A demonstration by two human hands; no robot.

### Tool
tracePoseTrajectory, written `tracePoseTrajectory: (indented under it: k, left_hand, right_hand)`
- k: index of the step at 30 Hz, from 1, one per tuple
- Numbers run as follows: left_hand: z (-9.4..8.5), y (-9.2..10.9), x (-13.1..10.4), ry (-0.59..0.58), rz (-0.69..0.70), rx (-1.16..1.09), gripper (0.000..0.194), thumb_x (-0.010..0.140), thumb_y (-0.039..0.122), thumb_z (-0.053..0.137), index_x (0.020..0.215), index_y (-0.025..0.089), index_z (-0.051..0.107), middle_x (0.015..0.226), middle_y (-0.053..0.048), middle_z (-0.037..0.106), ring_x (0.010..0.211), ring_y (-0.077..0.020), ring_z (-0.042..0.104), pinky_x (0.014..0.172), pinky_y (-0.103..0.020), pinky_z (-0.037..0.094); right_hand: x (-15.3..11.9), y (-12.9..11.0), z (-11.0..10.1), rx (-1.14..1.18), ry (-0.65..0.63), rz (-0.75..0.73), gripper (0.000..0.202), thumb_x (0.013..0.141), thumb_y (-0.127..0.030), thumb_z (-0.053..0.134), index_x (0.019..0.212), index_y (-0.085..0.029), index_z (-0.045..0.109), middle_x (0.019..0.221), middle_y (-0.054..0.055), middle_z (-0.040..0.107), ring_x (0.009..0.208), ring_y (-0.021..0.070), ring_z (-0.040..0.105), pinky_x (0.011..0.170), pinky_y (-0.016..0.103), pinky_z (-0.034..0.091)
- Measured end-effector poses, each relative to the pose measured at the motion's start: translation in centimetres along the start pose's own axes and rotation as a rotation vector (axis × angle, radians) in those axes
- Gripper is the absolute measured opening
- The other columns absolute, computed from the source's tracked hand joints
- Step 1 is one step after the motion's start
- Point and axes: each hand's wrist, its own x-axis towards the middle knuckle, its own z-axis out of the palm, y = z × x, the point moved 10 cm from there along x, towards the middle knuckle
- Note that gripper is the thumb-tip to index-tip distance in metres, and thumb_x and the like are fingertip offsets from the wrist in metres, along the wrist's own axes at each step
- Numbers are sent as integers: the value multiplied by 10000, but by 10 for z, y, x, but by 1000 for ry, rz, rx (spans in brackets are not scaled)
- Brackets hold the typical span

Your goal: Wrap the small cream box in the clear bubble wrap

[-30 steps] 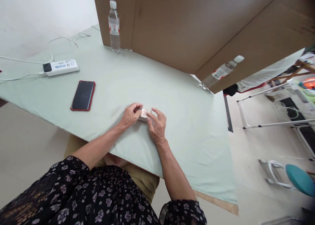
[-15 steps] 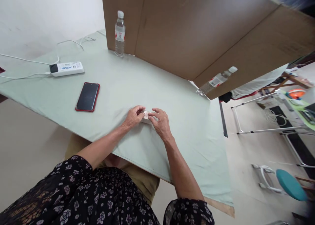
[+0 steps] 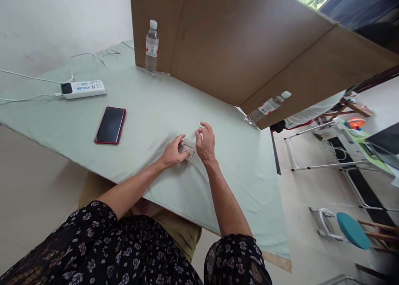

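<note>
A small, flat, whitish box [image 3: 190, 151], partly see-through, lies on the green cloth between my hands. My left hand [image 3: 173, 152] is closed on its left side, with the thumb across it and fingers along the far edge. To the right and slightly above the box, apart from it, my right hand [image 3: 206, 144] is raised with its fingers curled in a pinch. Whatever those fingertips hold, if anything, is too faint to make out.
A dark phone with a red case [image 3: 110, 125] lies at the left, below a white power bank [image 3: 83, 89] with cables. Two clear water bottles [image 3: 151, 48] [image 3: 268, 107] stand against a tall cardboard screen [image 3: 212, 43]. Beyond the table's right edge is a teal stool [image 3: 353, 230].
My right hand has lifted off the box and moved up and right, its fingers curling. The left hand keeps hold of the box, which now shows more of its face.
</note>
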Motion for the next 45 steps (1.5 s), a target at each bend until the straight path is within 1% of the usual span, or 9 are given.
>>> tracePoseTrajectory:
  k: [6,13,17,21,28,31,34,39,45]
  left_hand:
    - [-2,9,-3,-3,53,-177,796,716,350,667,1446,138,431,1227,-124,645,1089,-248,617,1015,-393,470]
    - [0,2,0,-43,4,-251,387,717,349,625,1055,168,681,1017,-56,647,809,-173,560,776,-310,474]
    - [3,-9,1,-50,-100,-438,407,723,351,630,1080,158,670,861,-26,623,769,-162,567,725,-284,466]
    - [2,-9,2,-15,-120,-551,413,691,321,657,1069,154,664,970,-48,680,895,-182,620,834,-299,487]
    - [6,-9,0,-90,-218,-738,483,688,381,628,1095,128,687,1033,-113,750,1011,-270,692,917,-397,531]
    - [9,-5,-2,-162,-226,-800,472,709,393,598,1072,118,720,1006,-138,770,1067,-312,698,965,-450,527]
    - [3,-2,1,-145,-205,-809,457,719,403,580,1039,118,738,1041,-152,772,1103,-321,692,998,-471,516]
    - [-13,-7,10,-18,-155,-670,535,745,429,544,1151,111,685,1186,-158,726,1155,-295,661,999,-437,513]
    - [-27,14,-2,168,6,39,548,721,406,713,1212,175,636,1279,-129,612,1033,-243,640,900,-377,519]
  right_hand:
    - [29,17,-11,35,14,30,120,919,-286,475,867,-225,564,1350,164,585,1260,281,534,1054,498,416]
    - [44,38,4,205,-40,112,136,882,-286,495,802,-230,590,1164,123,670,1110,239,607,964,419,494]
    - [22,44,-15,288,78,198,209,896,-336,487,925,-214,654,1091,99,695,990,215,634,899,382,514]
    - [-21,35,-35,335,140,314,231,890,-395,531,946,-210,659,911,46,706,819,187,629,789,339,511]
    - [-61,6,7,228,-99,397,373,773,-558,680,937,-224,671,855,29,720,717,188,608,705,332,488]
    - [-63,6,15,196,-83,410,357,786,-569,654,875,-224,669,790,16,692,705,187,590,710,328,475]
    - [-64,16,8,367,2,431,313,870,-497,542,846,-219,685,783,19,701,748,190,613,754,326,485]
    - [-77,58,-10,717,209,624,344,848,-523,590,842,-194,689,754,18,693,683,163,611,719,314,509]
    - [-81,71,-3,848,227,686,409,782,-604,662,811,-197,681,745,16,689,639,146,602,654,300,524]
